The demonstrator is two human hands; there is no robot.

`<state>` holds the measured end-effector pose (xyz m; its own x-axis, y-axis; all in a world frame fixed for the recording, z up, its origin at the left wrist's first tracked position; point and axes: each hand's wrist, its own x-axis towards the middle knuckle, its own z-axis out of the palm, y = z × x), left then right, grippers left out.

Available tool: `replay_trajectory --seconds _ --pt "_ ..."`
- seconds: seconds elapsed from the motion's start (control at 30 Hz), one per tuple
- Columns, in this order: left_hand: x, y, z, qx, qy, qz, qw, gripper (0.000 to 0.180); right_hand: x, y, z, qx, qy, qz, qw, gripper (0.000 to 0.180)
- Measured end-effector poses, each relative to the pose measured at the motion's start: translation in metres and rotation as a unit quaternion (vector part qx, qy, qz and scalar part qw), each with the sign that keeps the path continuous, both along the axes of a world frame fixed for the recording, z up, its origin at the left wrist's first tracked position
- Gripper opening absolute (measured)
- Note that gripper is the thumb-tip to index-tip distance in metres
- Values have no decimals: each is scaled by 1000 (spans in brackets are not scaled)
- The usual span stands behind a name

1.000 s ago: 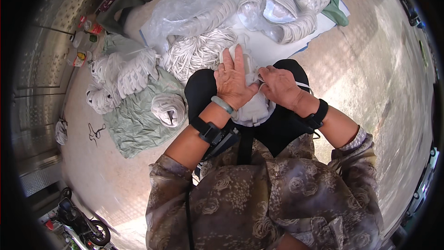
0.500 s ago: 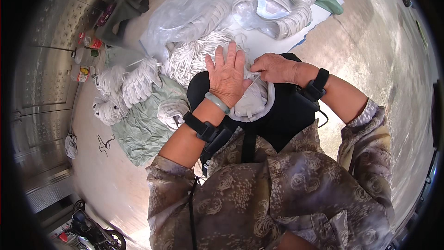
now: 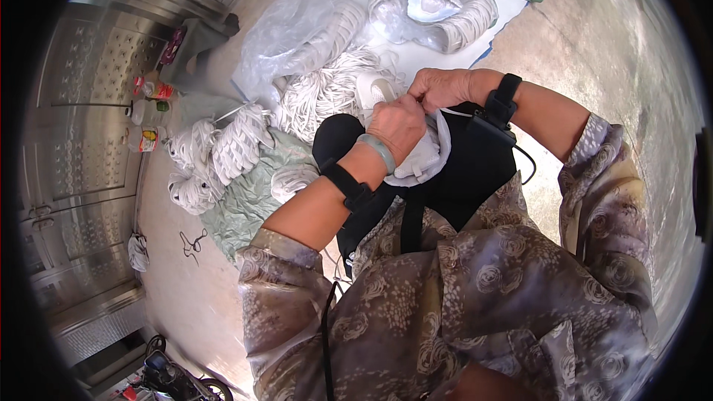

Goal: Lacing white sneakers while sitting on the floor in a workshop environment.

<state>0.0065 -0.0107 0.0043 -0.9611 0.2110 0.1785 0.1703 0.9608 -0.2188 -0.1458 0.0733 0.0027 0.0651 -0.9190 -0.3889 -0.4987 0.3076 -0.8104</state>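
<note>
A white shoe upper (image 3: pixel 417 168) rests on the black pad (image 3: pixel 475 152) over my lap, its far part showing past my fingers. My left hand (image 3: pixel 399 128) is closed above it, knuckles up, a pale bangle at the wrist; what its fingertips grip is hidden. Just to the right, my right hand (image 3: pixel 443 89) pinches a thin white shoelace, thumb and forefinger touching the left fingertips. A loose heap of white shoelaces (image 3: pixel 316 104) lies just beyond my hands.
Bundled white uppers (image 3: pixel 241 145) lie on a green sheet (image 3: pixel 249 204) at left. Plastic-wrapped stacks of uppers (image 3: pixel 471 22) sit on a white sheet at the far side. Bottles (image 3: pixel 148 111) stand near a metal door (image 3: pixel 82 156); a motorcycle (image 3: pixel 178 375) is at lower left.
My left hand, flat with fingers spread before, has closed and moved right to meet my right hand. The right hand has risen slightly. The whole view has shifted a little.
</note>
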Motion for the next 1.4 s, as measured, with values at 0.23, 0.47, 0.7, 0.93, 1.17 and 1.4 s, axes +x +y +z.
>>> replay_trajectory --seconds 0.23,0.47,0.7,0.93,1.17,1.4 --pt "32 -4 30 151 36 18 988 8 34 25 3 -111 240 -192 945 28" --pt "218 -119 14 41 32 424 904 17 49 47 -5 -97 211 -348 908 26" --pt "490 -132 13 -20 -48 853 519 19 63 29 -15 -186 246 -306 901 19" --pt "430 -186 69 783 429 358 272 38 34 40 7 -61 194 -226 953 25" --pt "285 -209 199 853 419 -45 309 32 22 66 36 36 -348 -353 868 15" --pt "136 -84 149 851 150 175 473 24 59 63 46 -40 -421 -366 829 11"
